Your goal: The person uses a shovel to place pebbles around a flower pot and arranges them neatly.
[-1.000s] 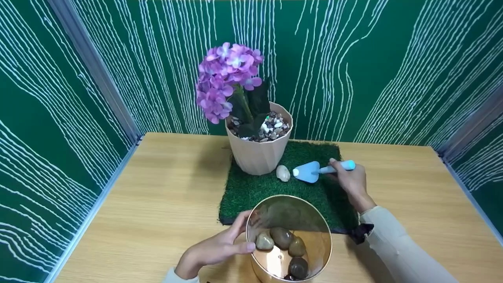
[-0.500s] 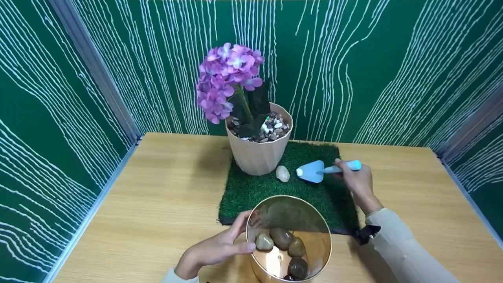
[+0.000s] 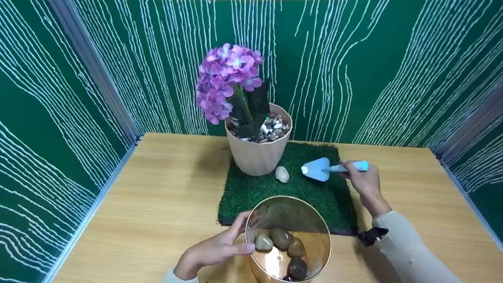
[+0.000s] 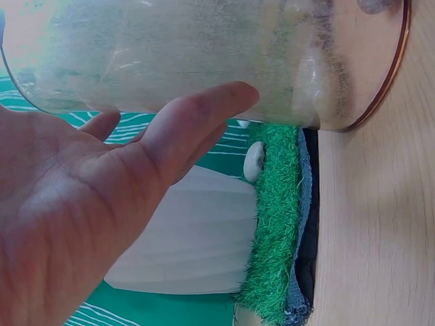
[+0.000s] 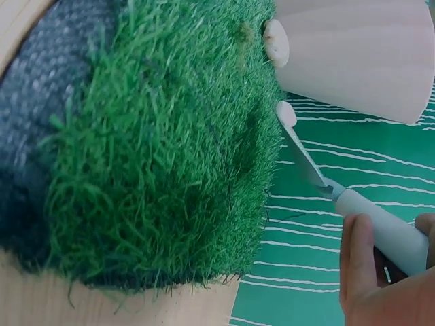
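Note:
My right hand (image 3: 366, 184) grips the pale handle of a small blue garden trowel (image 3: 319, 168). At the trowel's tip sits a small white pebble (image 3: 304, 170), close over the artificial grass mat (image 3: 251, 198). My left hand (image 3: 220, 245) holds the side of a clear amber-tinted cylindrical container (image 3: 327, 251), thumb in front and fingers behind. Several brown and grey stones (image 3: 280, 238) lie in it. A larger whitish stone (image 3: 282, 174) rests on the mat, between trowel and plant pot. In the right wrist view, the trowel (image 5: 304, 159) is seen nearly edge-on.
A cream ribbed plant pot (image 3: 255, 159) filled with mixed pebbles stands at the mat's back left, bearing an upright purple flower (image 3: 228, 82). The mat lies on a wooden table (image 3: 157, 188). Green panels (image 3: 306, 78) with white lines enclose the back and sides.
My right hand has drawn the trowel to the right, away from the whitish stone, with the white pebble staying at its tip. The left hand and the container have hardly moved.

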Motion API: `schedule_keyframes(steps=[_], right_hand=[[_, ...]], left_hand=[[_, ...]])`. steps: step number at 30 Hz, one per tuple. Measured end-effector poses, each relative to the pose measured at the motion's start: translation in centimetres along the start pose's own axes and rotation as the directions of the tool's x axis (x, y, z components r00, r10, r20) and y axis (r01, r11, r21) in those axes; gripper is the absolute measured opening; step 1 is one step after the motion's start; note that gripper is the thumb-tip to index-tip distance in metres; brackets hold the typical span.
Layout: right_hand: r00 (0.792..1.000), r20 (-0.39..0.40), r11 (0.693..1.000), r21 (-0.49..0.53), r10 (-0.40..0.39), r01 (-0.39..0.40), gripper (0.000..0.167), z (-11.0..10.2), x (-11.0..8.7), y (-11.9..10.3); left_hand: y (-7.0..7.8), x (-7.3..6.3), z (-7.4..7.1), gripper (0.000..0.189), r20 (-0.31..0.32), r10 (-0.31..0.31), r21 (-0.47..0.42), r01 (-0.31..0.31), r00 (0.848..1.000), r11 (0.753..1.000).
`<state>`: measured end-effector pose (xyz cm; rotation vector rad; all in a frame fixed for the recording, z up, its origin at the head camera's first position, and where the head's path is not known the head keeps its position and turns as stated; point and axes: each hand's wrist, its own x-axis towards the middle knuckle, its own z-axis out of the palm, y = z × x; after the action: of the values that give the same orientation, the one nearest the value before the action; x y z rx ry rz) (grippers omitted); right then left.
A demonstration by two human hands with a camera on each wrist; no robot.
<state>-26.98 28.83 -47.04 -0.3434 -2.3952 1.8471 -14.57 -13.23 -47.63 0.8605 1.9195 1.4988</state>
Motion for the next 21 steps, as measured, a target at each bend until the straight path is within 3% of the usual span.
schedule_keyframes(steps=[8, 12, 16, 21], right_hand=[[0.983, -0.002, 0.975, -0.128, -0.185, 0.183, 0.042, 0.7, 0.0, 0.7], [0.971, -0.036, 0.962, -0.148, -0.236, 0.228, 0.038, 0.9, -0.2, 0.6], [0.979, -0.047, 0.978, -0.072, -0.199, 0.195, 0.042, 0.6, -0.4, 0.2], [0.998, -0.005, 0.992, 0.112, -0.060, 0.060, 0.047, -0.1, -0.5, -0.7]], left_hand=[[0.0, -0.2, -0.1, 0.092, 0.004, -0.026, -0.041, 0.026, 1.000, 0.999], [-0.1, -0.2, 0.0, 0.090, 0.006, -0.016, -0.039, 0.016, 1.000, 0.999], [0.0, -0.1, 0.1, 0.089, 0.011, -0.005, -0.035, 0.005, 1.000, 0.999], [0.3, 0.0, 0.0, 0.095, 0.009, -0.052, -0.054, 0.052, 0.999, 0.997]])
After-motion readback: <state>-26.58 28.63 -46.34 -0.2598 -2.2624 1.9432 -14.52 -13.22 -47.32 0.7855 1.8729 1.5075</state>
